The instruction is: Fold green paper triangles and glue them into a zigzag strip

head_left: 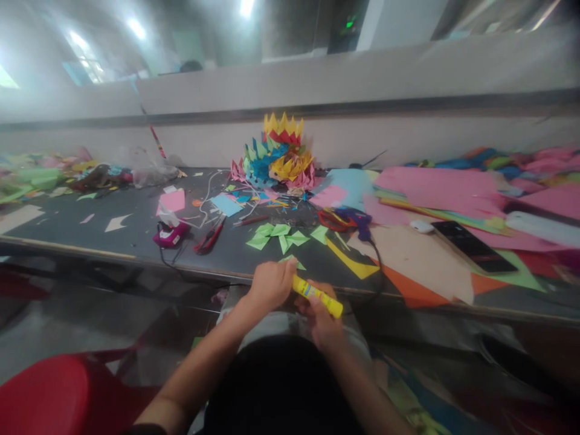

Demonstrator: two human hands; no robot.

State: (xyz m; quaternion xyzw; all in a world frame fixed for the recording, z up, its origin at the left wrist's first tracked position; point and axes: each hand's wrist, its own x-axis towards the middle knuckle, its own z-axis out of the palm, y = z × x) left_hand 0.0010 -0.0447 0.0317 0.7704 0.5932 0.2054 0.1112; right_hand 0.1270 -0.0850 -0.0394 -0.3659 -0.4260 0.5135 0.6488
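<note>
In the head view, my right hand is wrapped round a yellow glue stick, which lies slantwise with its upper end close to my left fingers. My left hand is closed at the table's front edge, pinching a small folded green paper piece that pokes out past the fingers. The contact between glue stick and paper is hidden by my left fingers. Just beyond my hands, several similar folded green paper pieces lie together on the dark table.
Behind the green pieces stands a pile of folded-paper crowns. A red-handled cutter, a purple device and scissors lie around them. To the right are a phone and coloured paper sheets. A red stool stands lower left.
</note>
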